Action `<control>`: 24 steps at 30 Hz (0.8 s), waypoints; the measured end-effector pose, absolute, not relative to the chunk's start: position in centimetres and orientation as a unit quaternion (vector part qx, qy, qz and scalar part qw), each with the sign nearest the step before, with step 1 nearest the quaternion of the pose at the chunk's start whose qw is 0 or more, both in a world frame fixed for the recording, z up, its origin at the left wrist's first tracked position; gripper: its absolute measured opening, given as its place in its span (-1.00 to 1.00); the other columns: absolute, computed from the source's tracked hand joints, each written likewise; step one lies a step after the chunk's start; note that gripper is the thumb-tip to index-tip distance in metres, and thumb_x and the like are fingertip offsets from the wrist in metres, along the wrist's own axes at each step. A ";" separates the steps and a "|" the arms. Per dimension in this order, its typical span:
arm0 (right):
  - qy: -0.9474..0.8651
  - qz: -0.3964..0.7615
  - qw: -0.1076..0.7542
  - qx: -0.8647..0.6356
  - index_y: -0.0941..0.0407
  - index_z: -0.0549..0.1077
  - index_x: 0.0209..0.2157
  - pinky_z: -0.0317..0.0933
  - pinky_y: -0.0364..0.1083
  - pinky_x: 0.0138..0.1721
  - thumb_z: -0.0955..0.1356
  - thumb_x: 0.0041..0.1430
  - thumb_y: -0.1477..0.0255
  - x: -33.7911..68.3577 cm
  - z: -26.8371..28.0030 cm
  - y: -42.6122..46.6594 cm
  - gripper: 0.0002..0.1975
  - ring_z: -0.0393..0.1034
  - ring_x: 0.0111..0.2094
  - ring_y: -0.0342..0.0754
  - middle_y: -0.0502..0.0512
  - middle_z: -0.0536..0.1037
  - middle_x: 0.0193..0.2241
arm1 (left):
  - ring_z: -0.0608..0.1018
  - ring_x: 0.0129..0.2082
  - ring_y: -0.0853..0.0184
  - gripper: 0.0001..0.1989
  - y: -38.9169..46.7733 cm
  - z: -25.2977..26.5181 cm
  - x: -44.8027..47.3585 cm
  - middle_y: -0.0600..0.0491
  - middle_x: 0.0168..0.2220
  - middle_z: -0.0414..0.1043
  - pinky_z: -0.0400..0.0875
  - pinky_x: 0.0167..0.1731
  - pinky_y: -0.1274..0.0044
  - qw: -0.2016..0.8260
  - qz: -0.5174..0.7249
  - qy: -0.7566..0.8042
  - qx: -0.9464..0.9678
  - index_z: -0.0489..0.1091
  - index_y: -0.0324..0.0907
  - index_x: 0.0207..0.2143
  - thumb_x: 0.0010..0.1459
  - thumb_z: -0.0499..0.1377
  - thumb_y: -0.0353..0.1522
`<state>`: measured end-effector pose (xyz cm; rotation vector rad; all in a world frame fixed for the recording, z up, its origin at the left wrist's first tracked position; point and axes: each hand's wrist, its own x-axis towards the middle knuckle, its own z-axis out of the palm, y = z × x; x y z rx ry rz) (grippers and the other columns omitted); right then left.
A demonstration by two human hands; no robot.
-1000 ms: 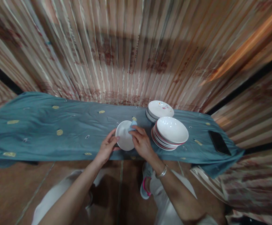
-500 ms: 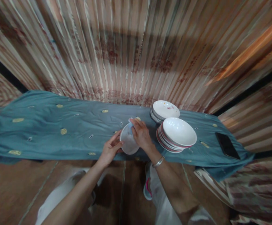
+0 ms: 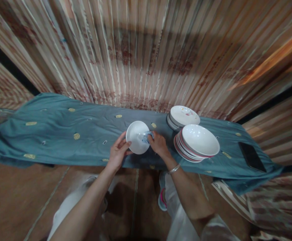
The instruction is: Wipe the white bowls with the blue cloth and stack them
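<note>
A white bowl [image 3: 134, 135] is tilted toward me above the near side of the table. My left hand [image 3: 118, 150] grips its left rim, thumb on the near face and fingers behind. At the bowl's right side my right hand [image 3: 158, 143] pinches a bluish-white cloth [image 3: 146, 136], which lies against the inside of the bowl. Part of the cloth is hidden by the fingers. To the right of that hand stands a stack of white bowls [image 3: 200, 140], some with red rims.
Behind the bowls is a stack of white plates [image 3: 184, 114] with a floral print. A dark phone [image 3: 251, 156] lies near the table's right end. A green cloth [image 3: 57, 144] with yellow pineapples covers the table. Pleated curtains [image 3: 140, 50] hang behind it.
The bowl has turned so its inside faces me more. My right hand has drawn from its upper rim to its right side, with the cloth now inside. The view has shifted slightly left.
</note>
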<state>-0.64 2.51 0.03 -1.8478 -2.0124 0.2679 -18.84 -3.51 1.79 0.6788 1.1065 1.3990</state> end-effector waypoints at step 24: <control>-0.607 0.665 0.245 -0.361 0.15 0.42 -0.52 0.11 -0.20 -0.50 0.39 0.05 0.03 -1.7 2.3 -1.6 -0.57 0.20 -0.58 -0.21 -0.09 0.36 -0.62 | 0.57 -0.36 0.34 -0.34 -1.8 1.3 -19.5 0.04 -0.22 0.54 0.50 -0.52 0.60 0.594 0.630 0.456 0.205 0.34 -0.05 0.09 -0.13 0.38 -0.33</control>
